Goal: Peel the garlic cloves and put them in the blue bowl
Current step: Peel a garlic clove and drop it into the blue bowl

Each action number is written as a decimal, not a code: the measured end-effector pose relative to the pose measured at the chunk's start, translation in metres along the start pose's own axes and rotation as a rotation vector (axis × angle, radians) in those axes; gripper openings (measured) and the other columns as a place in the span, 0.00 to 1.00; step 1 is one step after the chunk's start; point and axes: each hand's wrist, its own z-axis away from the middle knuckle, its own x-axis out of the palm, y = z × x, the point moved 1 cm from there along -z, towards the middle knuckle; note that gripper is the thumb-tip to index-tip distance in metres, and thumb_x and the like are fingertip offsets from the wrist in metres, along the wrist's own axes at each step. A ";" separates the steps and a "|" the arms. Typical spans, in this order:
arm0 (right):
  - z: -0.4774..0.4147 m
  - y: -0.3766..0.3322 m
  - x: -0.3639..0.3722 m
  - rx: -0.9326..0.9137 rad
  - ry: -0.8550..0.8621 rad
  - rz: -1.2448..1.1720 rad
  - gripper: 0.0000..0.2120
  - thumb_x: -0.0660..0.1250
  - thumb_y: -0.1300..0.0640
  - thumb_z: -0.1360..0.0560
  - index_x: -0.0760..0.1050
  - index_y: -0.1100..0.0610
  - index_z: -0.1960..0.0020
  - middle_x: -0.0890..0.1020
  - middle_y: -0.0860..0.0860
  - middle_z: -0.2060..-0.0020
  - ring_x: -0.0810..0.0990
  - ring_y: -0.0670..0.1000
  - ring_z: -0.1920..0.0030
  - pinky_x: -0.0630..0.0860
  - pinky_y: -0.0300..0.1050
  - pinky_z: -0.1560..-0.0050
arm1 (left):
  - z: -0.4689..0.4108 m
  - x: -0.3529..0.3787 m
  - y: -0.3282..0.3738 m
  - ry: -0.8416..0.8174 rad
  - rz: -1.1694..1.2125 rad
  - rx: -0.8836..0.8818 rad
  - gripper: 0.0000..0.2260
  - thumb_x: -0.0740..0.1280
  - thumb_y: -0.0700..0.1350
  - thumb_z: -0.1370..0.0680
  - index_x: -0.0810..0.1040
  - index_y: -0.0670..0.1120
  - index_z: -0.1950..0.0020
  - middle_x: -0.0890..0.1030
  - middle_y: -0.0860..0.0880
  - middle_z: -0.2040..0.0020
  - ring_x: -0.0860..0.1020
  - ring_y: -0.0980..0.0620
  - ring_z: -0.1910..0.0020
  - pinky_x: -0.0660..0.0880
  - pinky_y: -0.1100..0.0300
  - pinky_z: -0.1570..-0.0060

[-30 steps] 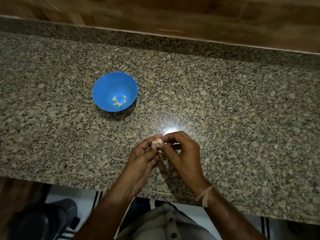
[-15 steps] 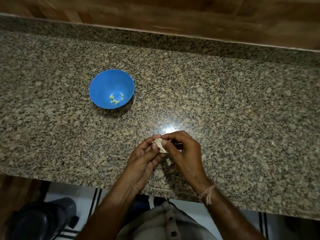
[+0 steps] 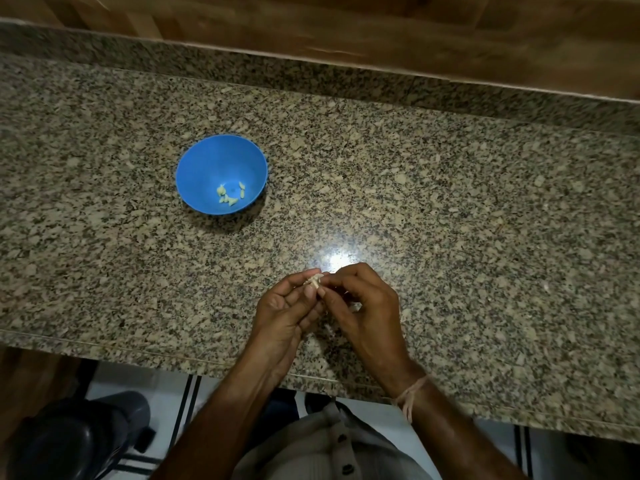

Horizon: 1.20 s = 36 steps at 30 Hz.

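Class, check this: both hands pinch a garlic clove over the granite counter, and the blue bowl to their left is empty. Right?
No. The head view shows the blue bowl holds several peeled cloves. The rest stands: left hand and right hand pinch a garlic clove over the granite counter.

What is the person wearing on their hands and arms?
Both arms are bare as far as the picture shows, with no sleeves in sight. The left hand and the right hand have no gloves on. A thin, pale pinkish thread is tied round the right wrist, with its loose ends hanging down. No watch shows on either wrist.
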 end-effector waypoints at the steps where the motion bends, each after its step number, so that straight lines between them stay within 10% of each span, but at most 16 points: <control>1: 0.000 0.000 0.000 -0.018 -0.004 0.020 0.07 0.75 0.61 0.21 0.85 0.59 0.44 0.81 0.48 0.52 0.82 0.45 0.51 0.79 0.40 0.52 | 0.000 0.000 0.000 0.005 -0.003 0.004 0.16 0.71 0.40 0.24 0.81 0.42 0.36 0.85 0.39 0.40 0.85 0.49 0.42 0.83 0.61 0.46; 20: 0.002 0.026 0.015 0.060 -0.062 0.058 0.01 0.70 0.59 0.17 0.80 0.55 0.48 0.78 0.46 0.54 0.79 0.45 0.54 0.76 0.41 0.56 | -0.019 -0.021 -0.018 0.106 -0.040 -0.005 0.09 0.68 0.35 0.19 0.81 0.42 0.40 0.87 0.42 0.44 0.86 0.49 0.46 0.82 0.61 0.50; 27: 0.017 0.069 0.015 0.157 -0.211 0.300 0.06 0.65 0.55 0.18 0.78 0.53 0.52 0.77 0.48 0.58 0.75 0.50 0.58 0.74 0.53 0.57 | -0.050 -0.034 -0.006 0.382 -0.827 0.368 0.06 0.77 0.45 0.23 0.82 0.48 0.50 0.84 0.51 0.57 0.84 0.54 0.59 0.79 0.62 0.60; 31: 0.012 0.066 0.017 0.192 -0.211 0.302 0.06 0.66 0.56 0.18 0.78 0.53 0.53 0.78 0.47 0.58 0.76 0.48 0.58 0.75 0.52 0.57 | -0.052 -0.031 -0.001 0.432 -1.152 0.484 0.16 0.77 0.53 0.23 0.79 0.50 0.39 0.79 0.53 0.45 0.79 0.55 0.55 0.72 0.63 0.62; 36: 0.012 0.059 0.013 0.323 -0.185 -0.037 0.06 0.70 0.57 0.18 0.83 0.53 0.54 0.84 0.46 0.61 0.82 0.44 0.60 0.76 0.39 0.60 | -0.013 -0.020 -0.020 0.180 -0.981 0.458 0.03 0.73 0.49 0.20 0.83 0.55 0.47 0.83 0.57 0.52 0.82 0.57 0.54 0.81 0.52 0.57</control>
